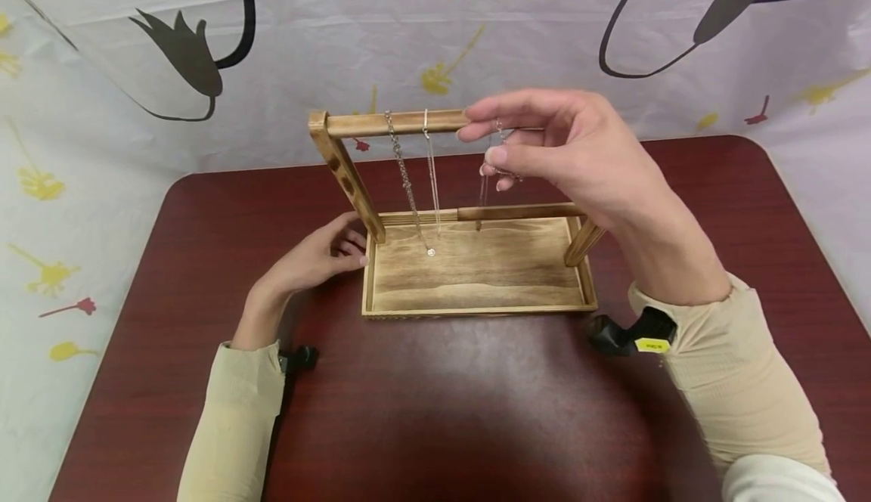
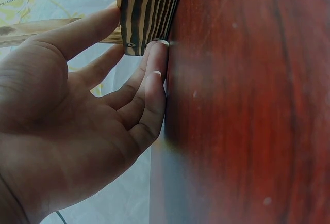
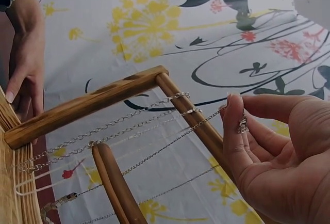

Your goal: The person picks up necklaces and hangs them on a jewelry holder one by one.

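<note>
A wooden necklace stand (image 1: 476, 309) has a tray base and a raised bar (image 1: 361, 124). Over its bar hang a chunky silver chain necklace (image 1: 403, 171) and a finer silver necklace (image 1: 432, 173). My left hand (image 1: 313, 256) holds the left end of the tray, its thumb and fingertips against the striped end board (image 2: 144, 12). Thumb and finger of my right hand (image 1: 571, 147) pinch a thin chain necklace (image 3: 165, 153) beside the bar, with a small clasp (image 3: 243, 126) by the fingers. Its lower end hangs down towards the tray; the right hand hides part of the bar.
The stand sits on a dark red table (image 1: 435, 396) with rounded far corners. Behind it hangs a white cloth (image 1: 306, 56) with yellow and grey plant prints. Black wrist cameras (image 1: 633, 332) sit at both cuffs.
</note>
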Demonstrator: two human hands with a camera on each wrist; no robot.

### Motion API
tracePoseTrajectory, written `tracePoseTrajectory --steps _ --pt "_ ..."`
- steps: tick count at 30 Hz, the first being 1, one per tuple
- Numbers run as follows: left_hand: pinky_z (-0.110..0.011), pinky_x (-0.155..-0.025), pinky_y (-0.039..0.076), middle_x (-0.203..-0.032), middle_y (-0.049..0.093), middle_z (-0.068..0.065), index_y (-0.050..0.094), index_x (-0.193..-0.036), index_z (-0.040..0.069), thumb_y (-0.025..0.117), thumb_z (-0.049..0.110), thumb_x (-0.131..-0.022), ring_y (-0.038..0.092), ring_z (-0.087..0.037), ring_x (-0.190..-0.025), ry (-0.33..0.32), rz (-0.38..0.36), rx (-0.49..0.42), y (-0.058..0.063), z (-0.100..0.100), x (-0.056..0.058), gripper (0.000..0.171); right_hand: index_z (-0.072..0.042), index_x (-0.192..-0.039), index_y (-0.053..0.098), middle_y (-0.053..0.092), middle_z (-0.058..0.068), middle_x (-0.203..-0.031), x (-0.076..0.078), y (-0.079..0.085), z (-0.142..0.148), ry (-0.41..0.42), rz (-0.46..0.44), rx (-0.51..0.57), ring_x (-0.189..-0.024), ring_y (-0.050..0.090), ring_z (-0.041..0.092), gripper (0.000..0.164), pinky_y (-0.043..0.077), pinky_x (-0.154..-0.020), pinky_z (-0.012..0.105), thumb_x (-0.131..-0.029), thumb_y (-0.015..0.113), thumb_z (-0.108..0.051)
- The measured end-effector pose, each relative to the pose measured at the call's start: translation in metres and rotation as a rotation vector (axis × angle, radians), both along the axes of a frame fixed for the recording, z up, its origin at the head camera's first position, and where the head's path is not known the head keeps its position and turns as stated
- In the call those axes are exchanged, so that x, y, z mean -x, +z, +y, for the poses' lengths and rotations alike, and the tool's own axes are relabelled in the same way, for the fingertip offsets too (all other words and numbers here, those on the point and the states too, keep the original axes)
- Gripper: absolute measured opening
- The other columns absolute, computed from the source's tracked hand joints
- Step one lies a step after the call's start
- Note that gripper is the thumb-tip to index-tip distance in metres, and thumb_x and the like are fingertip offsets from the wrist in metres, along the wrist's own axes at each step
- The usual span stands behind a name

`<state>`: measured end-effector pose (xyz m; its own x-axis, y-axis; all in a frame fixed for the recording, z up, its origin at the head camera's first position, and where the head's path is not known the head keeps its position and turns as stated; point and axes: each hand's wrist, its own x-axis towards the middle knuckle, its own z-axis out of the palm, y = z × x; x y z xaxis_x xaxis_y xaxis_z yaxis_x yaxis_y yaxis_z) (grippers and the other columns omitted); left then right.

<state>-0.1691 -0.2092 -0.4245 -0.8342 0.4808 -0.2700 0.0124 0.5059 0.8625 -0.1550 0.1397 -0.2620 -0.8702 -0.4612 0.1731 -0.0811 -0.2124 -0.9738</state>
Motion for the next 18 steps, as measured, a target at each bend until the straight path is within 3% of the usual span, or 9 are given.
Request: tracePoseTrajectory --steps 18 --pt "-0.044 -0.092 0.046 -0.122 0.057 -0.019 0.028 -0.155 0.009 0.068 0.010 -0.095 0.057 -0.029 -0.106 -0.004 0.006 0.003 0.001 0.000 -0.001 0.072 -0.001 -0.123 0.067 0.068 0.020 -0.117 -0.005 -0.006 -0.019 0.015 -0.038 -0.112 -0.085 0.069 0.024 0.034 0.058 -0.077 0.036 -0.090 0.070 0.004"
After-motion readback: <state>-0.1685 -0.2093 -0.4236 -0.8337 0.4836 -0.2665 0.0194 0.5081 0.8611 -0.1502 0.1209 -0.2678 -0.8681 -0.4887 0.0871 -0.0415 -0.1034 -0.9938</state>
